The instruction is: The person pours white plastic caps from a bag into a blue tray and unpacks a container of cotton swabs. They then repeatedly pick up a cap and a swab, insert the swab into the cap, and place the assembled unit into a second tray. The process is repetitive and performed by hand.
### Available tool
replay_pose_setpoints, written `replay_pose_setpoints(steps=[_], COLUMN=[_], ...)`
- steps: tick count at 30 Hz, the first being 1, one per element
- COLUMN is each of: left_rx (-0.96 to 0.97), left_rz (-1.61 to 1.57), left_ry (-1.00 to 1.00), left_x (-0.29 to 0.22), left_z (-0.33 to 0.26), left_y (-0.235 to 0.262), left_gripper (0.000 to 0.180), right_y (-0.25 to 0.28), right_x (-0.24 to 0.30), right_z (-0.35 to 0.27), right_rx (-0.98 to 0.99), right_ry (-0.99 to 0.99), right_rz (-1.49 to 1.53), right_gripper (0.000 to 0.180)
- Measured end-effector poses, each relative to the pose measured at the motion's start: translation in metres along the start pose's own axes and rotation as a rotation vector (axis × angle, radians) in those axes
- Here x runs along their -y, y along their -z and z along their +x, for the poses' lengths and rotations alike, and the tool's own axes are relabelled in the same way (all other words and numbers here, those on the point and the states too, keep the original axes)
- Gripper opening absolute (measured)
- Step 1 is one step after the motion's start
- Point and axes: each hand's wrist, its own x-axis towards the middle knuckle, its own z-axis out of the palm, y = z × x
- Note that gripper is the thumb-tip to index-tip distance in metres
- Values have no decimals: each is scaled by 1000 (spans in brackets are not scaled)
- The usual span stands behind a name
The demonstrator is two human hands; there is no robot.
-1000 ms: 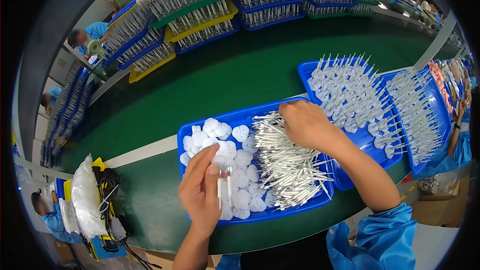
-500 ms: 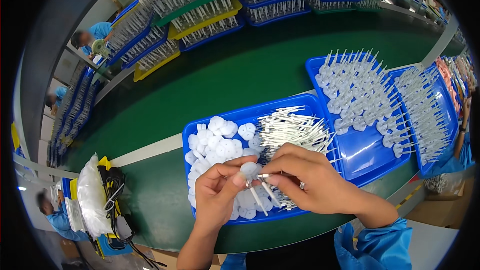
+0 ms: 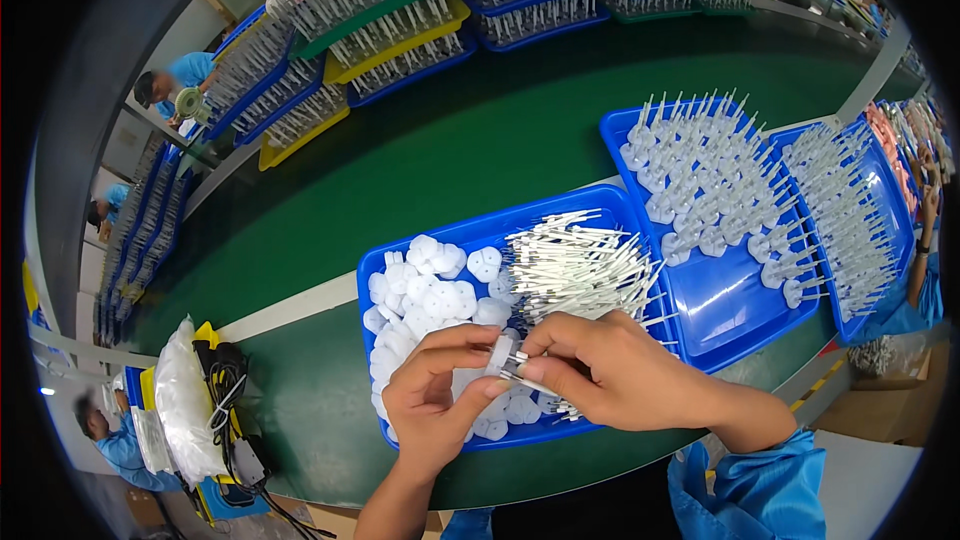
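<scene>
My left hand (image 3: 435, 395) pinches a small white plastic cap (image 3: 498, 355) over the near blue tray (image 3: 500, 230). My right hand (image 3: 610, 370) meets it from the right, gripping a thin white stick (image 3: 528, 377) whose end is at the cap. The tray holds a heap of white caps (image 3: 425, 290) on its left side. A pile of white sticks (image 3: 580, 265) fills its right side. Both hands hover just above the tray's front part.
To the right, a second blue tray (image 3: 715, 295) and a third (image 3: 880, 200) carry rows of assembled caps with sticks upright. Stacked blue, green and yellow trays (image 3: 400, 30) line the far edge of the green table. A plastic bag and cables (image 3: 210, 400) lie at left. Other people sit nearby.
My right hand left the stick pile with a stick and came to my left hand, which lifted a cap. Both now meet over the tray's front.
</scene>
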Motion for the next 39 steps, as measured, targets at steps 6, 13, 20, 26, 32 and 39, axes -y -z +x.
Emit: replay_pose_setpoints(steps=[6, 13, 20, 26, 32, 39], left_rx=[30, 66, 118, 145, 155, 134], left_rz=[-70, -144, -114, -94, -88, 267], left_ry=[5, 59, 72, 100, 108, -104], left_x=[-2, -1, -4, -4, -1, -4], left_z=[4, 2, 5, 5, 3, 7], left_y=[-2, 5, 4, 5, 5, 6], left_gripper=[28, 22, 26, 30, 30, 31], right_y=[-4, -4, -12, -14, -19, -19], right_x=[-10, -10, -11, -14, -17, -26], right_z=[-2, -3, -11, -11, -14, -2], right_rx=[-7, 26, -114, -146, -143, -230], right_ry=[35, 40, 128, 208, 154, 303], right_rz=[-101, 104, -325, -354, -334, -260], right_gripper=[13, 16, 13, 12, 13, 10])
